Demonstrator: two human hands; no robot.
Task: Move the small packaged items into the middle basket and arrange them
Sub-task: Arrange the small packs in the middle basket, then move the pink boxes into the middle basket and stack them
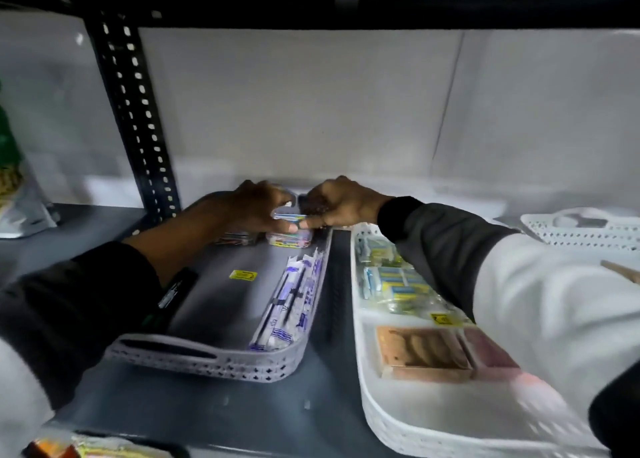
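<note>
A grey basket lies on the shelf in front of me. At its far end both hands meet over small clear packaged boxes. My left hand and my right hand pinch one small packaged box between their fingertips, just above another box. A dark packet lies beside them on the left. Along the basket's right wall lie long blue-and-white packets. A small yellow label sits on the basket floor.
A white basket to the right holds blue-and-yellow boxes, a brown biscuit tray and a dark red pack. Another white basket stands far right. A black perforated shelf post rises at the left, with bagged goods beyond.
</note>
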